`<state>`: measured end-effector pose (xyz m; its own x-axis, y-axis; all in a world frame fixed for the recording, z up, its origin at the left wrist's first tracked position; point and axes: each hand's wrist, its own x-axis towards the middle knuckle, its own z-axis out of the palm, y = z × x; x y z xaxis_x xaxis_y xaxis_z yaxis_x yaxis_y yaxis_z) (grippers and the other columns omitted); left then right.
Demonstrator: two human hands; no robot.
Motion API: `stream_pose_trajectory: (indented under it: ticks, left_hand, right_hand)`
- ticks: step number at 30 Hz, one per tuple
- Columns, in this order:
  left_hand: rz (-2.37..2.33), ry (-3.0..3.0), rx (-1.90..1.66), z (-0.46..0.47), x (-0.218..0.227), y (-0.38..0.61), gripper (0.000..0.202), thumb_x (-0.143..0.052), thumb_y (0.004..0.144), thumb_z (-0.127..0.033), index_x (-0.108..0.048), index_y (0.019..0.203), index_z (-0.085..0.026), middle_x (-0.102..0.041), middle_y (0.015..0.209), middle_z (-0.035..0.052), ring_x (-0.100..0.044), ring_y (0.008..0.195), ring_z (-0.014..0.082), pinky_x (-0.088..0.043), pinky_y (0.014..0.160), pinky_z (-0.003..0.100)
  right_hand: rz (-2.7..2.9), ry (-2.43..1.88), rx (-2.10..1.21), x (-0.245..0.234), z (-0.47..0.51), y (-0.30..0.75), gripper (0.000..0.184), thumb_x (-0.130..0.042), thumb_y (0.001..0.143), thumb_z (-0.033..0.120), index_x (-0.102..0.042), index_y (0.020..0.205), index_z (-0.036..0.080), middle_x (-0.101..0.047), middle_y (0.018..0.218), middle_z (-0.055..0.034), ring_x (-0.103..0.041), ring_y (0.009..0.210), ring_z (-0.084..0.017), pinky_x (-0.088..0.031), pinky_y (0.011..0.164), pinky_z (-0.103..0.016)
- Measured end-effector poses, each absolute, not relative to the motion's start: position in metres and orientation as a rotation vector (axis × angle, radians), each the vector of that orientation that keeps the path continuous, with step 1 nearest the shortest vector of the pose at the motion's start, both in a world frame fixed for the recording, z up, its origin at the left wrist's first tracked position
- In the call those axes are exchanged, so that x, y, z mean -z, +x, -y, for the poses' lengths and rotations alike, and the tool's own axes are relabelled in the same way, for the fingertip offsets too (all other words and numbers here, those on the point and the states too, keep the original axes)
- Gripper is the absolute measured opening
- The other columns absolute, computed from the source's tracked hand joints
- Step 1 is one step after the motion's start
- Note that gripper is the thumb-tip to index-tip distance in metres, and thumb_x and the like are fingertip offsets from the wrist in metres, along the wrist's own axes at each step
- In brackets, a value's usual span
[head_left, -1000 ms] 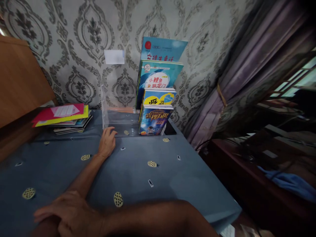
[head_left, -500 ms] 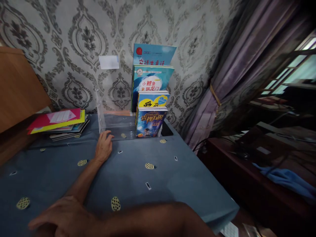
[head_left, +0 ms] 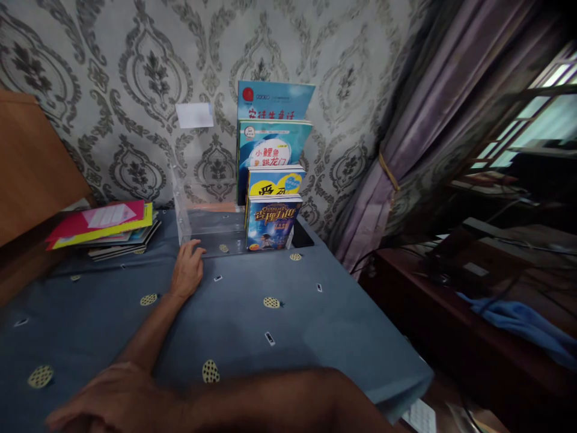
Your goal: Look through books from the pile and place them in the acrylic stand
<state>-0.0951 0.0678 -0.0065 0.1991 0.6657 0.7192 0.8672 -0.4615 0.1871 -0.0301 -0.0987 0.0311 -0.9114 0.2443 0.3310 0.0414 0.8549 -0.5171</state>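
My left hand (head_left: pixel 187 269) is at the front left corner of a clear plastic book rack (head_left: pixel 211 221), its bent fingers on the rack's lower edge. The rack's right side holds books in steps: a dark blue book (head_left: pixel 273 224) in front, a yellow and blue book (head_left: pixel 270 182) behind, then a teal book (head_left: pixel 274 144) and a tall blue book (head_left: pixel 279 99). My right hand (head_left: pixel 117 397) crosses over my left forearm at the bottom left, apparently resting on it. Its fingers stretch left, partly cut off and slightly blurred, with no object visible in them.
Left of the rack lies a pile of thin books and papers (head_left: pixel 121 231) topped by a pink folder (head_left: pixel 97 219). A black phone-like slab (head_left: pixel 302 233) is behind the front book. The blue patterned cloth (head_left: pixel 342 325) ends at the right, near a dark red bench (head_left: pixel 406 282).
The view has shifted slightly, so the rack and books appear a little further left. My left hand stays at the rack's corner, and my right hand remains across the left forearm.
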Motion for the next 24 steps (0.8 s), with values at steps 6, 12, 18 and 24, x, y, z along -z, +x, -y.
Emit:
stream_pose_trajectory:
  ticks: [6, 12, 18, 24]
  left_hand:
    - [1.504, -2.209, 1.137, -0.068, 0.007, -0.091, 0.031, -0.043, 0.082, -0.001, -0.064, 0.097, -0.018, -0.058, 0.122, 0.0125, -0.053, 0.120, 0.0268, -0.046, 0.105, 0.047]
    - [1.498, -2.185, 1.156, -0.066, -0.007, -0.103, 0.041, -0.041, 0.080, 0.001, -0.062, 0.108, -0.020, -0.062, 0.122, 0.0101, -0.053, 0.122, 0.0242, -0.043, 0.107, 0.045]
    - [1.967, -1.638, 0.993, -0.084, -0.046, -0.169, 0.033, -0.038, 0.092, -0.013, -0.059, 0.117, -0.015, -0.064, 0.118, 0.0148, -0.055, 0.117, 0.0280, -0.043, 0.102, 0.045]
    - [2.222, -1.591, 0.459, -0.114, -0.066, -0.244, 0.044, -0.033, 0.098, -0.028, -0.053, 0.134, -0.012, -0.045, 0.148, 0.0234, -0.035, 0.141, 0.0380, -0.029, 0.109, 0.062]
  right_hand:
    - [2.526, -0.065, -0.882, -0.020, 0.102, -0.027, 0.045, -0.053, 0.092, 0.016, -0.047, 0.137, 0.014, -0.064, 0.135, -0.0088, -0.054, 0.129, -0.014, -0.035, 0.113, -0.026]
    - [2.321, -0.047, -0.862, 0.000, 0.103, -0.035, 0.049, -0.045, 0.083, 0.008, -0.050, 0.131, 0.016, -0.065, 0.132, -0.0082, -0.054, 0.129, -0.015, -0.037, 0.113, -0.032]
    - [2.283, 0.010, -0.649, 0.002, 0.103, -0.034, 0.040, -0.049, 0.085, 0.017, -0.052, 0.125, 0.017, -0.060, 0.138, -0.0124, -0.044, 0.138, -0.018, -0.038, 0.113, -0.037]
    - [2.225, -0.182, -0.729, -0.001, 0.099, -0.032, 0.041, -0.052, 0.074, 0.011, -0.059, 0.115, 0.014, -0.063, 0.125, -0.0153, -0.058, 0.115, -0.022, -0.052, 0.097, -0.036]
